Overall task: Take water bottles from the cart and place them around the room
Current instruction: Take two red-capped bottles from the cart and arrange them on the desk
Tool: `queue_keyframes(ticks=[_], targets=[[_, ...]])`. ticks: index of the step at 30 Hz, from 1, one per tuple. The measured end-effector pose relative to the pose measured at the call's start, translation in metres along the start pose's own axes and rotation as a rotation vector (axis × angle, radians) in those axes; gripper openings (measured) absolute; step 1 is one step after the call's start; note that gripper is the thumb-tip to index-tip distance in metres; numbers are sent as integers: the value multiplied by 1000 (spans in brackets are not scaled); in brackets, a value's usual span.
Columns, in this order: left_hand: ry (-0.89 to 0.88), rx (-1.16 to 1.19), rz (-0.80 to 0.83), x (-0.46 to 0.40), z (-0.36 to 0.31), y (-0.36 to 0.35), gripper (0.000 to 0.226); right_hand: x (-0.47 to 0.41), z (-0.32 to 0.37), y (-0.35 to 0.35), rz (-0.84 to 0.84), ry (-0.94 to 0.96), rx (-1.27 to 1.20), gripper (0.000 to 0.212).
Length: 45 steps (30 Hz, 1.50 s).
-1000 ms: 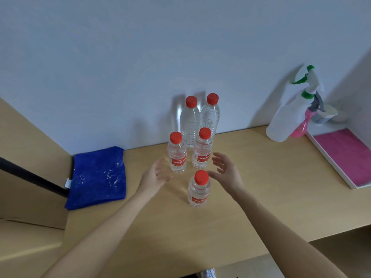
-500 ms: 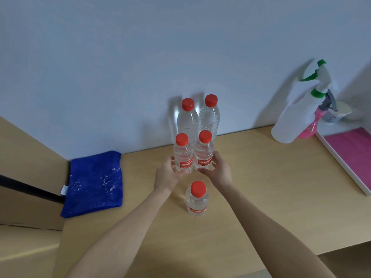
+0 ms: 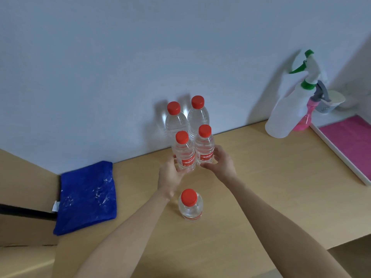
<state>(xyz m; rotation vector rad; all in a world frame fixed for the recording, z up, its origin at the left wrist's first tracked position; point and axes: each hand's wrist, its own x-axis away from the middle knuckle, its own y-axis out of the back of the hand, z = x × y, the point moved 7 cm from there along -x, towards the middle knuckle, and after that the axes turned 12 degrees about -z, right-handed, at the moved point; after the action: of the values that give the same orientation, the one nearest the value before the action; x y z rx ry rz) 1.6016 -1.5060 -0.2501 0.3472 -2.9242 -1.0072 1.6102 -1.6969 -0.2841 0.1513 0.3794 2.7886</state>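
Several clear water bottles with red caps stand on a light wooden desk (image 3: 261, 187). Two tall bottles (image 3: 197, 117) stand against the wall. In front of them are two small bottles with red labels. My left hand (image 3: 170, 173) grips the base of the left small bottle (image 3: 183, 151). My right hand (image 3: 220, 163) curls round the base of the right small bottle (image 3: 204, 145). A fifth small bottle (image 3: 190, 205) stands alone nearer to me, between my forearms.
A folded blue cloth (image 3: 86, 197) lies at the desk's left end. At the back right stand a white spray bottle (image 3: 289, 109) and a pink one (image 3: 305, 119), beside a white tray (image 3: 341, 157) with a pink mat. The wall runs right behind the bottles.
My hands moved forward from beside the front bottle and closed round the bases of the two small bottles. The left small bottle has shifted right, against its neighbour.
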Motion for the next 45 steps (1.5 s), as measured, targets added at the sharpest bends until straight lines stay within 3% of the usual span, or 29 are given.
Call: queue_keyframes(ticks=[28, 45], targets=[[-4, -5, -2, 4, -2, -3, 58, -8, -5, 1, 65, -53, -80, 59], [-67, 26, 22, 6, -2, -3, 50, -2, -2, 1, 12, -39, -40, 58]])
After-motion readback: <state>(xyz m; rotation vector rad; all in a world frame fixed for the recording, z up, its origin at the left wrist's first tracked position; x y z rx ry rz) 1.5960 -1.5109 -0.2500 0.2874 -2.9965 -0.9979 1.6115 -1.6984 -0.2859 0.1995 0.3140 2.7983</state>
